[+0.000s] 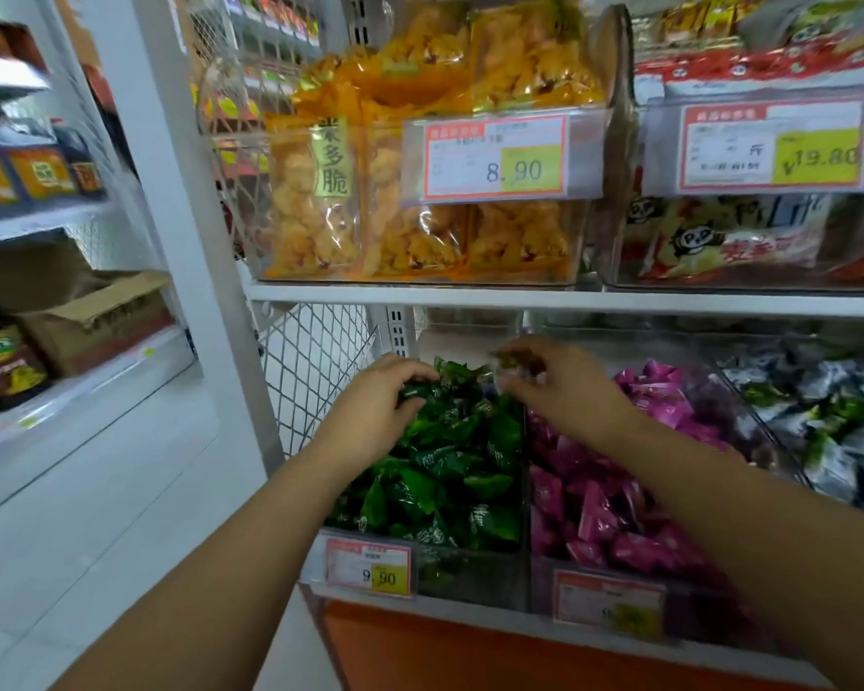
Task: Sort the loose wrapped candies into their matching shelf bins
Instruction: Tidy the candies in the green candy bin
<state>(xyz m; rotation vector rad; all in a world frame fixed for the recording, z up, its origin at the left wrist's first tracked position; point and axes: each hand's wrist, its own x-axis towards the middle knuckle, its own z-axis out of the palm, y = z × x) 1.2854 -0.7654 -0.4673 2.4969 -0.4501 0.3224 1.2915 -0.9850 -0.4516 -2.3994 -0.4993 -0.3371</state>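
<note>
Three clear bins stand side by side on the lower shelf. The left bin (470,571) holds green wrapped candies (450,466), the middle bin (539,586) pink ones (614,521), the right bin (749,391) silver-grey ones (839,431) with a few green mixed in. My left hand (380,401) lies on the green heap at the back, fingers curled round green candies. My right hand (554,386) hovers over the divider between the green and pink bins and pinches a small candy (512,364) in a clear or dark wrapper; its colour is blurred.
The upper shelf (520,296) hangs close above the hands, loaded with a bin of orange snack bags (410,211) and red-white panda packs (729,241). A white wire mesh panel (315,371) borders the green bin's left. Price tags (367,566) front the bins. Another shelf unit (46,311) stands left.
</note>
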